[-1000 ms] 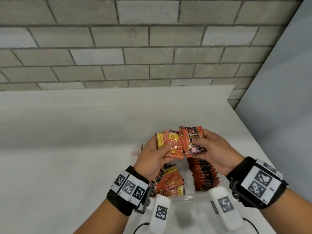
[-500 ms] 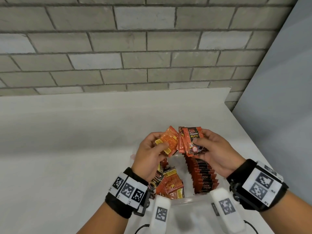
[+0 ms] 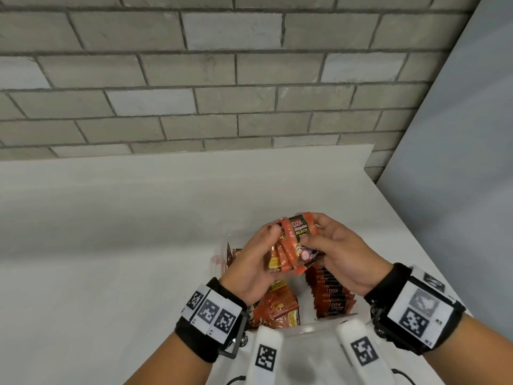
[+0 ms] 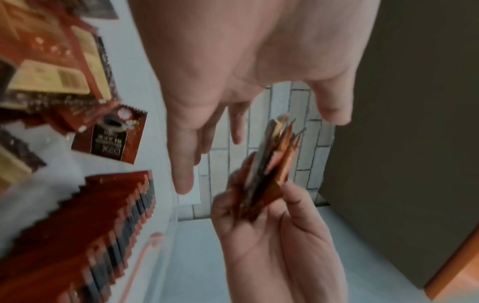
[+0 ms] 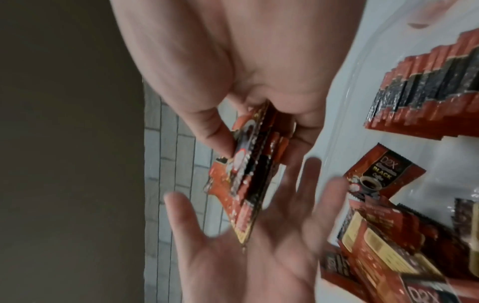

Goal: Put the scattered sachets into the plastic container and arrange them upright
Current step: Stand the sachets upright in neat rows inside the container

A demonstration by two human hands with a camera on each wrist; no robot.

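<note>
Holding a small fan of sachets [image 3: 298, 247] above the plastic container [image 3: 319, 327], your right hand [image 3: 342, 258] pinches the bundle with thumb in front and fingers behind. Your left hand [image 3: 256, 265] is flat and spread against the bundle's other side; both wrist views show its fingers straight, with nothing curled round the packets.

Below your left hand, loose sachets [image 3: 280, 308] lie flat and overlapping on the container floor. Below your right hand, a row of upright sachets [image 3: 331, 295] stands edge to edge against the right wall. Beyond both hands lies bare bench [image 3: 138, 218], then a brick wall [image 3: 222, 79].

These packets look light, thin and glossy, so they will likely slide over one another and fan out if gripped loosely. Pinch across the flat faces near the middle, square the edges against your open left palm, and lower the bundle edge-down beside the standing row.

From the head view, the bundle reads as a few overlapping fronts. Your left wrist view shows it edge-on [image 4: 272, 164], the packets splayed apart at the top. Your right wrist view shows a single sachet [image 5: 383, 176] lying face up between the row and the loose pile, which your hands hide from the head view.
</note>
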